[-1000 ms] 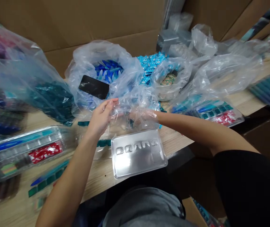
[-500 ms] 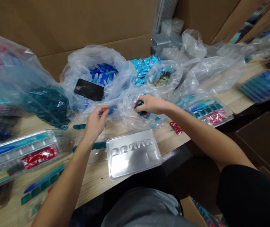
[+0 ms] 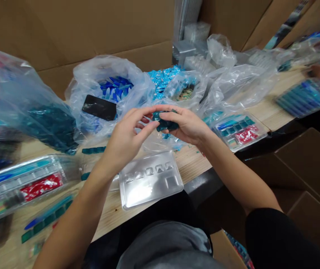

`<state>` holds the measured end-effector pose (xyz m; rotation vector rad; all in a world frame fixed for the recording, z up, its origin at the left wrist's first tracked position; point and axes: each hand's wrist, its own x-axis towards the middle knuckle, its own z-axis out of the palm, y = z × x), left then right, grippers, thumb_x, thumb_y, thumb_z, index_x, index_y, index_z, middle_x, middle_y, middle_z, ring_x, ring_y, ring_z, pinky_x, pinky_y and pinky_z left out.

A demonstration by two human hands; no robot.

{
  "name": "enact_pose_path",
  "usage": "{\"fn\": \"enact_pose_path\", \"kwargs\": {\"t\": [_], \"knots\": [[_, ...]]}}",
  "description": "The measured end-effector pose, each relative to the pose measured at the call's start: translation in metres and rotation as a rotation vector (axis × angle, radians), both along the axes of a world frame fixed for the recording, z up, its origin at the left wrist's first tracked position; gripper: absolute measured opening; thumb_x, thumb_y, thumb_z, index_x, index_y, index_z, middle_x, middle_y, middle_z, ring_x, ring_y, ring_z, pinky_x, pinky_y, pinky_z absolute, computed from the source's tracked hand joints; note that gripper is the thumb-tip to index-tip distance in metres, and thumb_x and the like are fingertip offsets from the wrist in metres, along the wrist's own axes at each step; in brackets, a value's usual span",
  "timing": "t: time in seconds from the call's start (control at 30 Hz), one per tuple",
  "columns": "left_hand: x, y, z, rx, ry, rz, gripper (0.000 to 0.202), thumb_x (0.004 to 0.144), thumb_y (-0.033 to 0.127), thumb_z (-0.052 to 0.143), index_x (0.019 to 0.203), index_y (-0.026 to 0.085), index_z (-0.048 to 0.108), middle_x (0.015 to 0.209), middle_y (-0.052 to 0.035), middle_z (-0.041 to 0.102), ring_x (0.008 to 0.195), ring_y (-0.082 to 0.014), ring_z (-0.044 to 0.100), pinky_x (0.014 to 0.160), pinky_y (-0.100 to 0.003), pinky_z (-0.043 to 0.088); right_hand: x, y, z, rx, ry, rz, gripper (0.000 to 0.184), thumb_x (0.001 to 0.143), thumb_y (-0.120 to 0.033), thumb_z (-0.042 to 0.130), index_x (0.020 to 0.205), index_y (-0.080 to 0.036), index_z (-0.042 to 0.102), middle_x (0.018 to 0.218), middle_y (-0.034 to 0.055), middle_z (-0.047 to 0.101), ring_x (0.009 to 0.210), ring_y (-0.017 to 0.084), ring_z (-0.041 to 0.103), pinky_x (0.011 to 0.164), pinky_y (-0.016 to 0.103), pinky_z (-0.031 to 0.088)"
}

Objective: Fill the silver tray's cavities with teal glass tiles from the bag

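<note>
- Teal packets (image 3: pixel 165 123) are pinched in a small bunch by the right hand (image 3: pixel 188 127), fingers curled around them, above the wooden table (image 3: pixel 188 168).
- The bunch is touched at its left end by the left hand (image 3: pixel 126 138), fingertips closed on it.
- A clear blister tray (image 3: pixel 148 179) lies just near of both hands.
- A black phone (image 3: pixel 100 107) rests on a plastic bag (image 3: pixel 92 80) at far left.

Dark teal, glossy packets (image 3: pixel 165 122); clear, colourless moulded tray (image 3: pixel 150 179); black phone (image 3: pixel 99 107). Bright blue pieces (image 3: pixel 116 86) inside a translucent bag (image 3: pixel 92 74); light blue packets with white specks (image 3: pixel 161 80). Red with white flecks on the wrapper (image 3: pixel 41 185); pale wood-grain table (image 3: pixel 115 209); brown cardboard (image 3: pixel 78 30).
</note>
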<state>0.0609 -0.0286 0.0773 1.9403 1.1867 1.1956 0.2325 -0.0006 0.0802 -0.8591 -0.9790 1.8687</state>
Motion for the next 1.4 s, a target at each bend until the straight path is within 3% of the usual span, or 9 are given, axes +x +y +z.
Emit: {"fn": "enact_pose_path", "kwargs": {"t": [0.1, 0.2, 0.37, 0.53, 0.7, 0.83, 1.0, 1.17, 1.4], "knots": [[0.007, 0.001, -0.002, -0.018, -0.04, -0.04, 0.027, 0.083, 0.029, 0.068, 0.109, 0.02, 0.067, 0.099, -0.0035, 0.065, 0.086, -0.0171, 0.062, 0.08, -0.031, 0.053, 0.003, -0.008, -0.003, 0.107, -0.019, -0.03, 0.024, 0.072, -0.024, 0.08, 0.089, -0.018, 0.064, 0.074, -0.0029, 0.061, 0.062, 0.007, 0.054, 0.052, 0.018, 0.045], [0.007, -0.007, -0.004, 0.136, 0.052, 0.008, 0.022, 0.086, 0.026, 0.065, 0.108, 0.023, 0.066, 0.105, -0.0036, 0.064, 0.093, -0.0178, 0.061, 0.087, -0.033, 0.052, 0.005, -0.017, -0.005, 0.209, -0.082, -0.085, 0.039, 0.06, -0.036, 0.088, 0.085, -0.019, 0.063, 0.074, -0.0036, 0.06, 0.063, 0.008, 0.054, 0.052, 0.019, 0.045], [0.002, -0.026, 0.001, 0.236, 0.186, 0.034, 0.025, 0.089, 0.021, 0.06, 0.113, 0.026, 0.065, 0.109, -0.0025, 0.066, 0.104, -0.0194, 0.061, 0.098, -0.036, 0.049, -0.001, -0.032, -0.001, 0.322, -0.148, -0.121, 0.037, 0.063, -0.042, 0.086, 0.082, -0.02, 0.062, 0.074, -0.0034, 0.06, 0.063, 0.008, 0.054, 0.051, 0.019, 0.044], [-0.012, -0.039, -0.004, 0.057, -0.099, 0.11, 0.02, 0.087, 0.029, 0.066, 0.107, 0.027, 0.069, 0.105, -0.0004, 0.069, 0.094, -0.0171, 0.065, 0.09, -0.034, 0.054, -0.001, -0.027, 0.002, 0.14, -0.043, -0.041, 0.031, 0.074, -0.041, 0.079, 0.085, -0.019, 0.06, 0.077, -0.0002, 0.062, 0.072, 0.011, 0.061, 0.051, 0.018, 0.045], [-0.042, -0.06, -0.013, -0.17, -0.339, 0.133, 0.019, 0.086, 0.042, 0.068, 0.101, 0.033, 0.073, 0.097, 0.0015, 0.071, 0.077, -0.0148, 0.066, 0.074, -0.031, 0.056, 0.01, -0.003, -0.012, -0.007, -0.06, -0.164, 0.02, 0.084, -0.034, 0.067, 0.077, -0.018, 0.057, 0.084, 0.0048, 0.062, 0.087, 0.015, 0.065, 0.059, 0.02, 0.054], [-0.069, -0.086, -0.027, -0.111, -0.01, 0.207, 0.019, 0.088, 0.032, 0.066, 0.105, 0.034, 0.074, 0.099, -0.0001, 0.071, 0.09, -0.0169, 0.065, 0.081, -0.033, 0.054, 0.016, 0.006, -0.024, -0.055, -0.086, -0.226, 0.015, 0.088, -0.023, 0.056, 0.074, -0.018, 0.058, 0.091, 0.004, 0.063, 0.097, 0.014, 0.065, 0.07, 0.02, 0.057], [-0.08, -0.109, -0.056, 0.036, 0.354, 0.244, 0.026, 0.092, 0.029, 0.061, 0.116, 0.032, 0.069, 0.095, -0.0019, 0.068, 0.087, -0.0172, 0.063, 0.077, -0.031, 0.053, 0.015, 0.007, -0.029, 0.017, -0.17, -0.197, 0.013, 0.086, -0.023, 0.058, 0.074, -0.021, 0.061, 0.095, 0.0028, 0.065, 0.11, 0.018, 0.063, 0.072, 0.023, 0.058], [-0.079, -0.112, -0.061, 0.129, 0.43, 0.164, 0.028, 0.094, 0.023, 0.057, 0.12, 0.029, 0.067, 0.095, -0.0031, 0.068, 0.085, -0.0164, 0.062, 0.075, -0.029, 0.051, 0.011, 0.006, -0.032, 0.012, -0.168, -0.199, 0.009, 0.084, -0.02, 0.06, 0.075, -0.02, 0.062, 0.095, 0.0022, 0.065, 0.109, 0.017, 0.064, 0.074, 0.02, 0.058], [-0.086, -0.102, -0.056, 0.055, 0.441, 0.124, 0.022, 0.096, 0.033, 0.053, 0.108, 0.029, 0.071, 0.092, -0.0037, 0.07, 0.087, -0.0202, 0.064, 0.079, -0.034, 0.052, 0.012, 0.005, -0.032, 0.099, -0.266, -0.213, 0.009, 0.083, -0.027, 0.065, 0.076, -0.021, 0.062, 0.097, 0.0023, 0.067, 0.11, 0.02, 0.064, 0.073, 0.024, 0.059]]}}
